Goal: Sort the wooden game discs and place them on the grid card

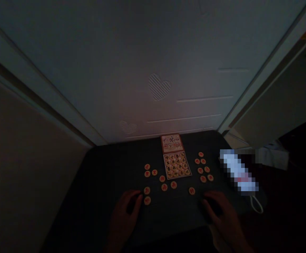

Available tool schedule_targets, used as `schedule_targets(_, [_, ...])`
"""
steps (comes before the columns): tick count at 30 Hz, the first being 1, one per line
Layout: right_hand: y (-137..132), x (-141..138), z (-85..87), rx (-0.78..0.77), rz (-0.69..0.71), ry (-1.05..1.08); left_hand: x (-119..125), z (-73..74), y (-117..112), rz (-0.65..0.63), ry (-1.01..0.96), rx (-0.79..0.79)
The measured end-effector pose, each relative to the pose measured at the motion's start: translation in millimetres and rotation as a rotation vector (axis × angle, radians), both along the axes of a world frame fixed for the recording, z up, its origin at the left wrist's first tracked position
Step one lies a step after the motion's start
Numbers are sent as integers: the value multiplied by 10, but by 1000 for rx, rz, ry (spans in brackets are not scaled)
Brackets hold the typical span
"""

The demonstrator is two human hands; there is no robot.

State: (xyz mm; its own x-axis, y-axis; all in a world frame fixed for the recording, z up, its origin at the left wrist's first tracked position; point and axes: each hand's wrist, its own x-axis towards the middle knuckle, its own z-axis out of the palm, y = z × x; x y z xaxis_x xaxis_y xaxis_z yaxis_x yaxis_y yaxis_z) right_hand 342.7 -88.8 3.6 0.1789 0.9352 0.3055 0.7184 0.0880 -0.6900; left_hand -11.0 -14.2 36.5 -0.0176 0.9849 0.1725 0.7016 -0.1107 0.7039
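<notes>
In the dim head view, my left hand (126, 212) rests on the dark table with thumb and fingers curved apart, nothing visible between them. Its fingertips are right beside two round Chinese chess pieces with red characters, an upper piece (147, 190) and a lower piece (147, 200); whether they touch is unclear. On the other side, my right hand (221, 212) is likewise open, near a single red-marked piece (191, 190). Between and beyond the hands lies a box (191, 171) filled with rows of dark-marked pieces, its printed lid (171, 143) at the far side.
Several red-marked pieces (203, 170) lie right of the box. Others are at its left, including one piece (154, 172), and in front, including another (164, 187). A blurred bright object (238, 172) with a white loop is at the table's right edge. A panel with hearts (159, 87) stands behind the table (110, 168).
</notes>
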Motion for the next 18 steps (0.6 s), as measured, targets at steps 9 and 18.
schedule_targets(9, [321,-213,-119,49,128,-102,-87,-210,-189,-71,88,48])
schedule_targets(18, [356,-240,-108,61,136,-111,-58,-127,-141,-112,97,43])
